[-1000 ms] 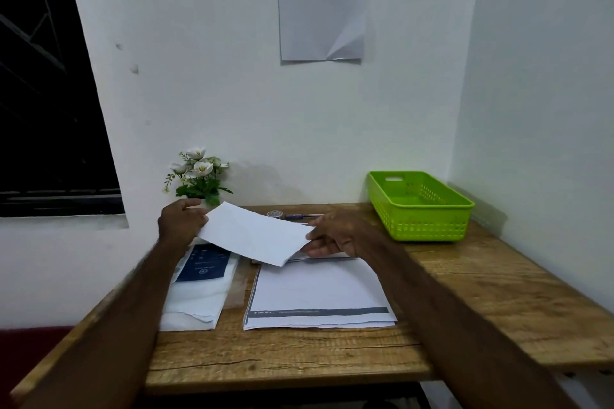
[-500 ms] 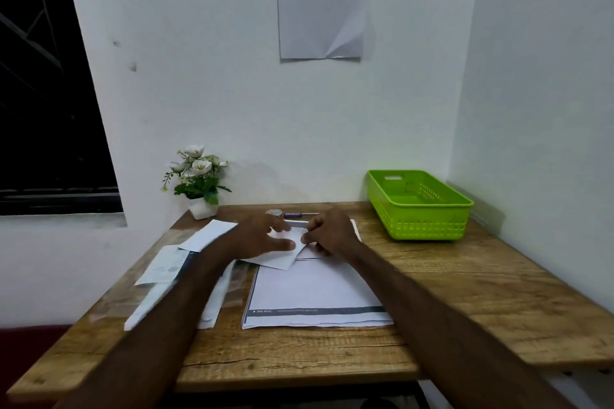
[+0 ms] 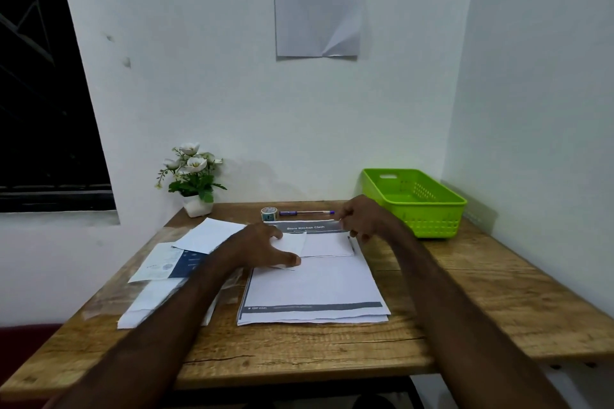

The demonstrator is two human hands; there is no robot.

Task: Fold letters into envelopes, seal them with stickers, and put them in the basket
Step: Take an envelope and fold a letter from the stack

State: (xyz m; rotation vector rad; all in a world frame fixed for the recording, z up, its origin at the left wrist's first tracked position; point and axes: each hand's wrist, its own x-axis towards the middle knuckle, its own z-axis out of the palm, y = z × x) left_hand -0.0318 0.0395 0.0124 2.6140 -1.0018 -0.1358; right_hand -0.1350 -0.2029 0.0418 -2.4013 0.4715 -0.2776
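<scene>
Two hands (image 3: pixel 259 247) (image 3: pixel 363 219) on flat rectangular paper sheets (image 3: pixel 312 285).

Two bare forearms entering from bottom edge, no sleeves visible up to frame border. Left hand (image 3: pixel 262 247) bare: no glove, ring or watch seen. Right hand (image 3: pixel 365 219) bare likewise, wrist unadorned. Fingernails short where visible on left thumb. Slight motion blur on both.

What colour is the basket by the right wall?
Bright green basket, with a perforated wall; the head view shows it.
</scene>
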